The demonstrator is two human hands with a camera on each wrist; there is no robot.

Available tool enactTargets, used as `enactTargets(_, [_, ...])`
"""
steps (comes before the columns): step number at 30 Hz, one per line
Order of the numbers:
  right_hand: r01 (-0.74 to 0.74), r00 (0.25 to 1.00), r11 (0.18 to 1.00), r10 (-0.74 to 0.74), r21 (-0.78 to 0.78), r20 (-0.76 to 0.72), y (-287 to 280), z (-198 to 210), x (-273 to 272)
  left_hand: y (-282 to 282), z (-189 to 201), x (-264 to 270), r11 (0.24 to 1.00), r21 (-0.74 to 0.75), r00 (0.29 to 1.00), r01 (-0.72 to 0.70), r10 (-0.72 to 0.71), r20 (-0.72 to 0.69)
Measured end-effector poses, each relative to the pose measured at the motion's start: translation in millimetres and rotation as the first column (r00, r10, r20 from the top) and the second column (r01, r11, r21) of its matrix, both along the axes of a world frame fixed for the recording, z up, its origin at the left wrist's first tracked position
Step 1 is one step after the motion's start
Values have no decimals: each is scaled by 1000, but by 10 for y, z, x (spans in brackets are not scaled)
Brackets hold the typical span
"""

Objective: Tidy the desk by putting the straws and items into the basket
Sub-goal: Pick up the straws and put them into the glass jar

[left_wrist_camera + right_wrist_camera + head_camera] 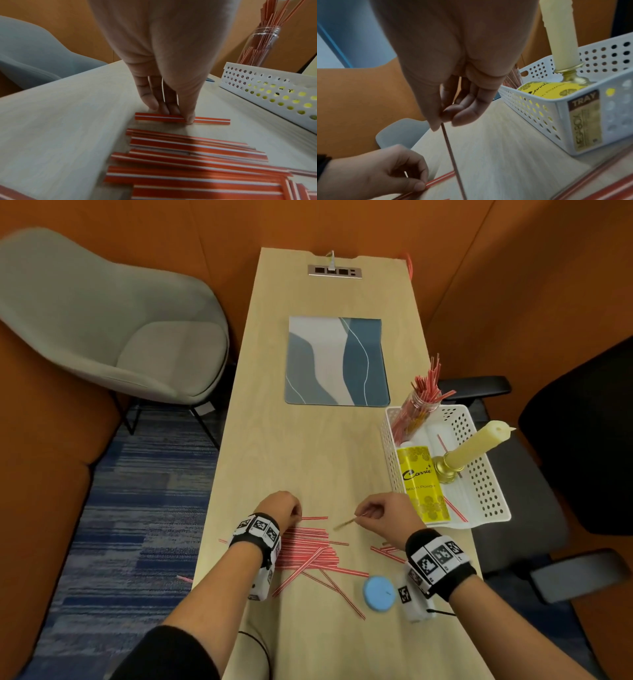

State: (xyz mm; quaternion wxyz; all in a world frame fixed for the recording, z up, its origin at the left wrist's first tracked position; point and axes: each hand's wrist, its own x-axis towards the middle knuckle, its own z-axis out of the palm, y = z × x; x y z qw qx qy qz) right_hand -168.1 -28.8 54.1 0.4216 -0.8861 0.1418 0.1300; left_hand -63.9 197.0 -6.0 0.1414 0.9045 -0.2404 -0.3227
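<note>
Many red-and-white striped straws [308, 549] lie in a loose pile on the near part of the wooden desk. My left hand [297, 516] reaches down at the pile's far edge, where its fingertips [188, 119] pinch one straw [212, 120] lying flat on the desk. To the right, my right hand [363, 514] pinches another straw [346, 522] by its end and holds it slanted above the desk [452, 155]. The white perforated basket [488, 484] stands at the right edge, holding a jar of straws [414, 412], a yellow box [423, 484] and a candle [479, 443].
A round blue item [378, 594] lies near the front edge, with a few stray straws [388, 553] by my right wrist. A blue patterned mat [337, 361] lies mid-desk. A grey chair [113, 320] is left and a black office chair [582, 440] right. One straw [185, 578] lies on the floor.
</note>
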Motion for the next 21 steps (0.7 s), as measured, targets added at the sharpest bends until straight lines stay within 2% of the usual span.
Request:
enactTargets(5, [60,998,988,-63,144,17,-43,48,-68,-36,-18,65,993,-92,993,-72,80,84])
enactTargets(7, [75,994,983,-87,170,63,-101,179,-29,-108,41,131,973,-190,984,-129,150,99])
enactTargets(9, [98,982,988,-116,122,151,-234,431,89,-225,187,222,926,-339,970,-163,214,118])
enactTargets(12, [205,908,979,-182,-21,378,-551,1002,345,-463,584,395,781,-593,941,-198,321,109])
enactTargets(15, [391,712,918,-259,-62,652,-946,1539,628,-746,1060,566,587,-772,886,-245,459,68])
enactTargets(17, [464,615,884,-268,-65,742,-1195,1771,818,-924,1352,661,462,-849,860,-257,510,17])
enactTargets(19, [486,606,867,-242,-112,758,-1399,1850,998,-1069,1602,745,370,-898,853,-237,521,-11])
enactTargets(21, [482,641,859,-211,-173,738,-1540,1805,1159,-1193,1794,817,344,-917,863,-200,505,1])
